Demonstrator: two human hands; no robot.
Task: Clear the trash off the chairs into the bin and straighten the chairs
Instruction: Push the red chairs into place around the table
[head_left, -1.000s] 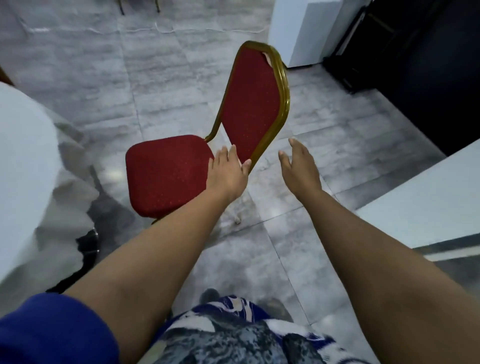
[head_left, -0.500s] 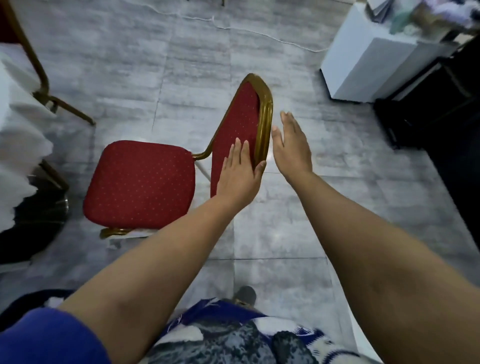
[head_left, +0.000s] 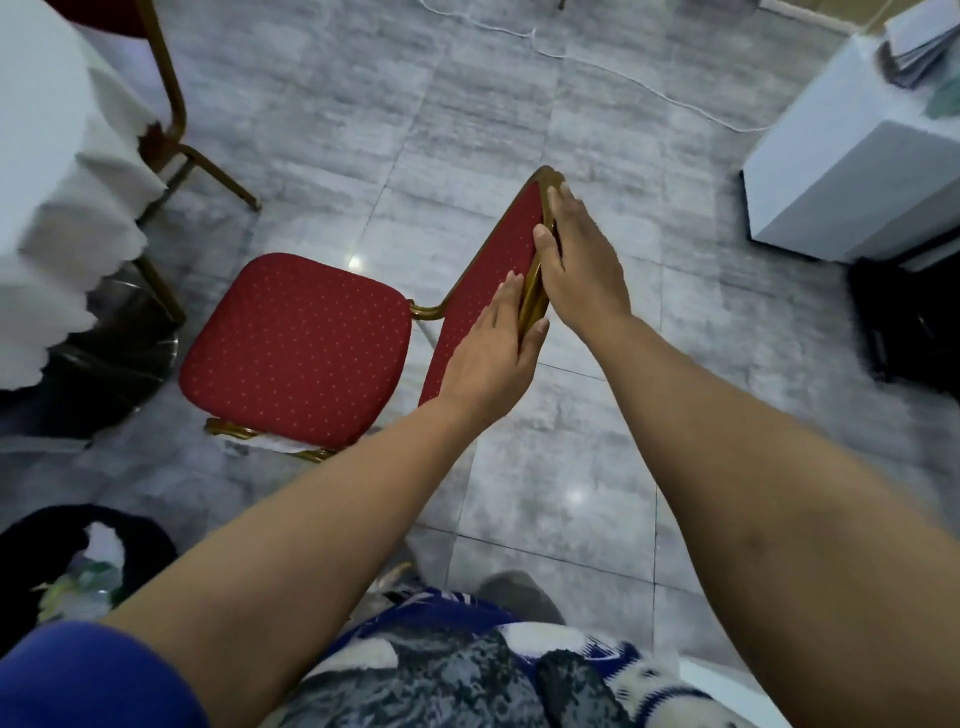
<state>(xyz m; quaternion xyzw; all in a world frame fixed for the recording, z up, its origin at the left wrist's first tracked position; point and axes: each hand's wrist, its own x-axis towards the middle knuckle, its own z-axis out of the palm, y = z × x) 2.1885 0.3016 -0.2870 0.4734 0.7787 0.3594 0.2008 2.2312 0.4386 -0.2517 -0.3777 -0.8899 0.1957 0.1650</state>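
Note:
A red padded chair (head_left: 296, 353) with a gold metal frame stands on the grey tiled floor, its seat bare and its backrest toward me. My left hand (head_left: 493, 353) grips the backrest's top rail, fingers on the red front, thumb behind. My right hand (head_left: 576, 260) clasps the same rail farther along, fingers over the gold edge. A black bin bag (head_left: 67, 566) holding pale trash sits at the bottom left.
A table under a white cloth (head_left: 52, 171) fills the left, with another gold chair frame (head_left: 171, 104) and a dark round base (head_left: 114, 358) beside it. A white box (head_left: 852, 171) with papers and a black object (head_left: 904, 322) stand at right. A white cord (head_left: 623, 78) lies across the floor.
Both hands went from open and reaching to closed on the chair's backrest. The view has swung so the chair sits more upright and the bin bag shows at bottom left.

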